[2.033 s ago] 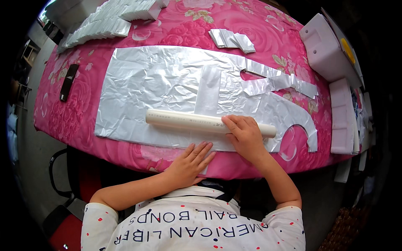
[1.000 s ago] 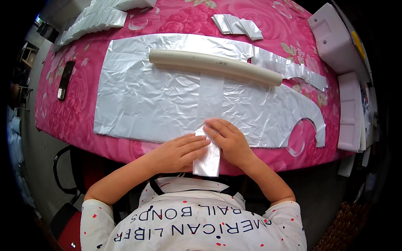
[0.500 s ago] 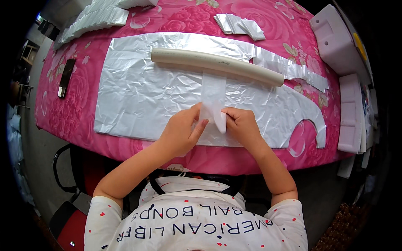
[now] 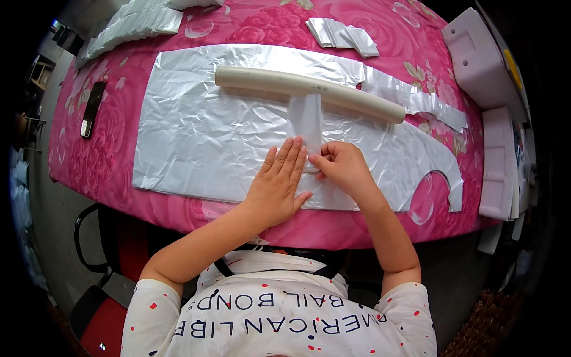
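Observation:
A stack of thin silvery-white plastic sheets (image 4: 190, 131) with cut-out curves lies before me. A long beige pipe (image 4: 273, 81) rests across its upper part. From the pipe a narrow translucent white plastic strip (image 4: 305, 116) runs down toward my hands. My left hand (image 4: 273, 184) lies flat, fingers stretched out, over the strip's near left side and the sheets. Beside it, my right hand (image 4: 342, 165) pinches the strip's near edge between thumb and fingers. The left fingers partly hide the strip's lower end.
Folded white plastic pieces (image 4: 342, 37) lie at the far side, with a larger pile (image 4: 134, 27) at far left. A dark phone-like object (image 4: 93, 110) sits on the pink flowered tablecloth (image 4: 119, 154). White foam boxes (image 4: 496, 160) stand at right. A red-and-black chair (image 4: 98, 321) is at lower left.
My left hand has gone from curled beside the strip to flat, pressing on it. The strip's near end, upright before, now lies lower. My right hand keeps its pinch.

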Available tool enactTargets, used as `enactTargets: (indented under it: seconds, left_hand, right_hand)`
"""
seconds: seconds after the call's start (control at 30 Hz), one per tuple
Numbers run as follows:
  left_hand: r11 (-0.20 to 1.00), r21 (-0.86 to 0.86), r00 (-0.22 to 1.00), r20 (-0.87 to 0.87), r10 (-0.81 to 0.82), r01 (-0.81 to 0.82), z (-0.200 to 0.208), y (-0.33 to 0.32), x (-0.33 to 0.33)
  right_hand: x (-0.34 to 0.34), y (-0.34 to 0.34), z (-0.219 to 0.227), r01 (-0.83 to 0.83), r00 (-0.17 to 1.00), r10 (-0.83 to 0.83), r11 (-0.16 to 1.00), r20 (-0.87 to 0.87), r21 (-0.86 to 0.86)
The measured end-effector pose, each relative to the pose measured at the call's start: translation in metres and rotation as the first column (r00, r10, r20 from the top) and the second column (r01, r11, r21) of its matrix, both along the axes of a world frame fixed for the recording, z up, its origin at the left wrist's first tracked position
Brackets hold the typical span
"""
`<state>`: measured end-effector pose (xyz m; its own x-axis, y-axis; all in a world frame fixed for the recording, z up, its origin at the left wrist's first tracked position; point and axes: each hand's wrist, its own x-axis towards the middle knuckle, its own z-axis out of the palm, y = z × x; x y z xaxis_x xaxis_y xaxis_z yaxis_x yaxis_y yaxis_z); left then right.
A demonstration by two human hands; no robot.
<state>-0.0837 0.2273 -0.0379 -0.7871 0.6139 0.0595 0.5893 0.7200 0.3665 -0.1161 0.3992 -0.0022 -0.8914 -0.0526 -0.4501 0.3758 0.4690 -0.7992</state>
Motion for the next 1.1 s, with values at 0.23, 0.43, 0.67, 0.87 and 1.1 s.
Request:
enactTargets:
  seconds: [0.23,0.43,0.67,0.87,1.1]
  left_hand:
    - [0.998,0.058,0.997,-0.064,-0.036,0.040,0.006,-0.006,-0.013]
    - [0.997,0.057,0.982,-0.180,-0.050,0.062,0.011,-0.003,-0.026]
    - [0.993,0.034,0.930,-0.354,-0.097,0.116,0.003,-0.003,-0.040]
    - [0.971,0.076,0.938,-0.284,-0.198,0.228,0.013,-0.011,-0.033]
    - [0.923,0.208,0.941,-0.172,-0.291,0.323,0.020,-0.034,0.008]
  right_hand:
    - [0.022,-0.003,-0.011,0.049,0.648,0.428,0.802,-0.630,0.596]
    - [0.000,0.015,-0.024,-0.221,0.383,0.730,0.667,-0.566,0.711]
    - [-0.010,0.020,-0.018,-0.289,0.450,0.665,0.740,-0.596,0.608]
    - [-0.009,0.024,-0.016,-0.296,0.447,0.581,0.814,-0.680,0.500]
    - [0.044,0.017,-0.019,-0.332,0.409,0.552,0.832,-0.727,0.445]
